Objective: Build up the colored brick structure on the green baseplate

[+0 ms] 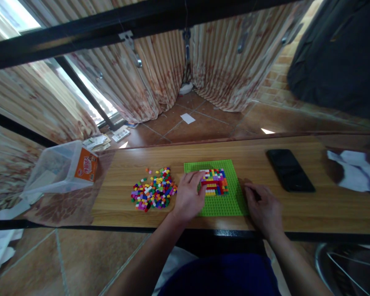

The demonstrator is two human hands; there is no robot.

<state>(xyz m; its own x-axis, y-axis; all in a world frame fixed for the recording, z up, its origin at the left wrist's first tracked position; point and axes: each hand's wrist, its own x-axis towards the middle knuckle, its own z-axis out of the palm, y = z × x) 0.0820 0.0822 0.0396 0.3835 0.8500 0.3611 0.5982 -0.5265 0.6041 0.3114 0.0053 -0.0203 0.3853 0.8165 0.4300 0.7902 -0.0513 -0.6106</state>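
Note:
A green baseplate (226, 203) lies on the wooden table, with a block of many-coloured small bricks (215, 181) built on its upper middle. My left hand (188, 195) rests on the plate's left edge, fingertips pressed together against the left side of the built bricks. My right hand (263, 205) lies on the table at the plate's right edge, fingers curled and touching the edge. A heap of loose coloured bricks (154, 192) sits just left of my left hand.
A black phone (290, 169) lies flat on the table to the right. A clear plastic tub with an orange label (61, 166) stands off the table's left end. White cloth or paper (354, 174) lies at the far right. Tiled floor and curtains lie beyond.

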